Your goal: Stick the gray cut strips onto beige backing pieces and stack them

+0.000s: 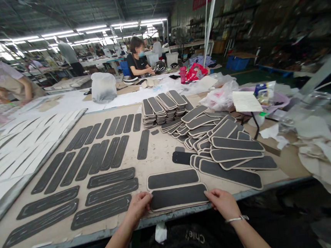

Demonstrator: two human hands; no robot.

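A dark grey, beige-edged oblong panel (179,196) lies at the table's front edge, apparently on top of another. My left hand (140,205) pinches its left end, and my right hand (223,202) pinches the right end, a bracelet on that wrist. Just behind it rests a similar edged panel (172,179). Left of my hands, bare dark strips (103,211) with shiny streaks on them lie in rows. To the right spreads a loose heap of edged panels (227,141), and neat stacks (164,105) of them stand behind.
White sheets with dark slits (24,140) cover the table's left side. Plastic bags (221,96), a purple basin (276,99) and scraps (320,156) crowd the right. A white bag (103,87) stands at the back. Co-workers (139,62) are across the table and at far left.
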